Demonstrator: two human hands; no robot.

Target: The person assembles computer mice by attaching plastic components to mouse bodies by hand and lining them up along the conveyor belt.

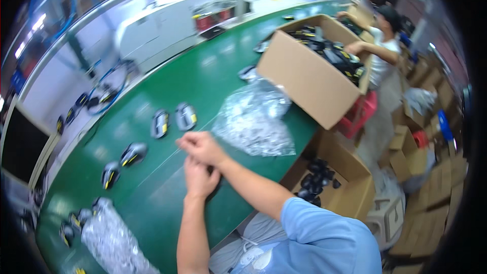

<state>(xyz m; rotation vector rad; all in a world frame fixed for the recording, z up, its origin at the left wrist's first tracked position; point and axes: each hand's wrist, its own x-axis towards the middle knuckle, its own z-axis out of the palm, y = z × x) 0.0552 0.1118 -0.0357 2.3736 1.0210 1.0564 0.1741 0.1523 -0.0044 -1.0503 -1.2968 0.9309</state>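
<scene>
My right hand (202,147) reaches across just above my left hand (200,177), over the green work surface, and the two touch or overlap. The fingers of both are curled together. A dark patch shows at my left palm, but what it is stays hidden. Just beyond them lie two small black-and-grey rounded parts, a left one (160,124) and a right one (186,116), each with a yellow mark. Further left lie two similar parts, one upper (134,153) and one lower (110,174). A clear plastic bag (253,119) of small transparent pieces rests to the right.
A large cardboard box (304,78) full of black-and-yellow parts stands on the green table (213,71). Below the edge, an open carton (350,193) holds black round pieces. Another clear bag (114,238) lies front left. A co-worker (383,45) reaches into the large box.
</scene>
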